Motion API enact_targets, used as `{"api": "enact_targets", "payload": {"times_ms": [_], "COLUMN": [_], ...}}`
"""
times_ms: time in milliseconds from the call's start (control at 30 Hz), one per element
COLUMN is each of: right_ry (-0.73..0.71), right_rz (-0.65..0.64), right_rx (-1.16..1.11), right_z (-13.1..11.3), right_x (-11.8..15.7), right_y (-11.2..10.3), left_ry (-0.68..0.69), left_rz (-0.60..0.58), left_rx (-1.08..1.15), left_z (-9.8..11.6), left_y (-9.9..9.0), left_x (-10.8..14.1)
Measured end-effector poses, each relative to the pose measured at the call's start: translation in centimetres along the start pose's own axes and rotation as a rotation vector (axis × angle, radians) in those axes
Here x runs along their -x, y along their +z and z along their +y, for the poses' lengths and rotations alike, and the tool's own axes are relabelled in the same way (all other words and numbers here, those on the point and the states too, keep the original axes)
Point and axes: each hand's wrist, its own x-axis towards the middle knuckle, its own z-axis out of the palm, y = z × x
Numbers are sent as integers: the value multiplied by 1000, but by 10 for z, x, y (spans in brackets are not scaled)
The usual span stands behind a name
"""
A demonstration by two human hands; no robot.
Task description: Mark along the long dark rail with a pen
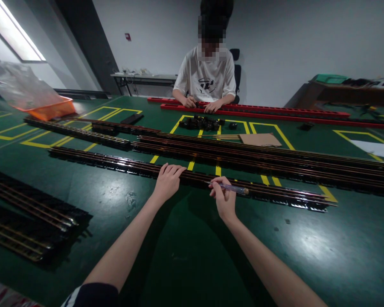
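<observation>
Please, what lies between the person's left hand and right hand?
In the head view, a stretch of black strip lies between the left hand and the right hand.

Left hand (pixel 170 181) hides part of the near black strip (pixel 275 194). Right hand (pixel 225 198) covers part of the pen (pixel 236 188); tip too small to tell if touching. Left-side strips (pixel 28 200) cut off by left edge; far strips (pixel 275 164), white paper (pixel 379 148) by right edge. Dark sleeve (pixel 96 294) cut at bottom. Piece (pixel 196 104) at co-worker's hand (pixel 188 102) too small to identify.
</observation>
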Motion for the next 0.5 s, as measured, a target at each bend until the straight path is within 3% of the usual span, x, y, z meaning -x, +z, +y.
{"api": "enact_targets", "payload": {"times_ms": [500], "right_ry": [-1], "right_rz": [-131], "right_rx": [14], "right_z": [7], "right_x": [-1], "right_y": [-4], "left_ry": [7], "left_rz": [4], "left_rx": [50], "left_z": [-2], "left_y": [1], "left_x": [0]}}
